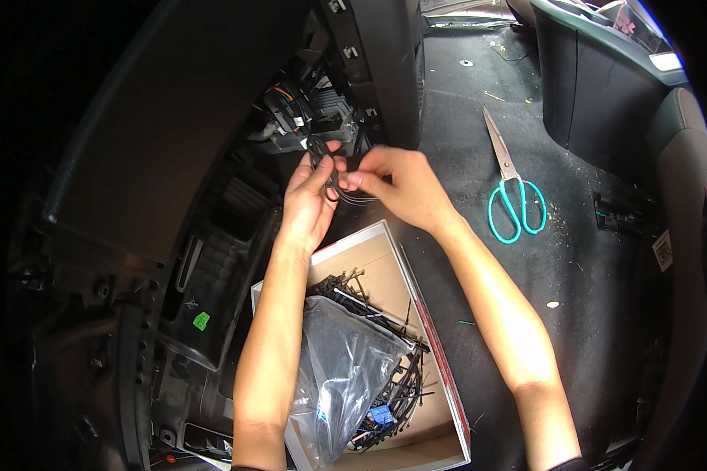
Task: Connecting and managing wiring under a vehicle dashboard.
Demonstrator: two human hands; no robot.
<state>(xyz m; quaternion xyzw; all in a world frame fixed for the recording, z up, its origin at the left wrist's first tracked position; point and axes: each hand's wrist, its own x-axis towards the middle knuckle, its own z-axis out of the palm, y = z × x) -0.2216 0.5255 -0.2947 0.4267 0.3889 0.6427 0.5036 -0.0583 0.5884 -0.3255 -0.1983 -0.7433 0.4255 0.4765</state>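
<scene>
Two hands at work: in the head view we see our left hand and right hand meeting under the opened black dashboard panel of a car.
Thing in hand: a thin bundle of black wires looped between both hands, just below the exposed connectors and cabling.
Left fingers: closed around the upper part of the bundle, thumb pressed against it.
Right fingers: pinched together on the loop's lower strands (fingertips touching the left hand's).
Handling, as we judge it: light, limp and springy; the strands would likely splay unless gripped close to where they cross, and the tether to the dashboard leaves little slack.
Pose: both forearms rise from the lower edge and converge, wrists nearly straight, palms turned toward each other.
Below the hands: a shallow white cardboard box on the dark carpeted floor, holding black cable ties and a clear plastic bag.
To the right: scissors with teal handles, lying well apart.
</scene>
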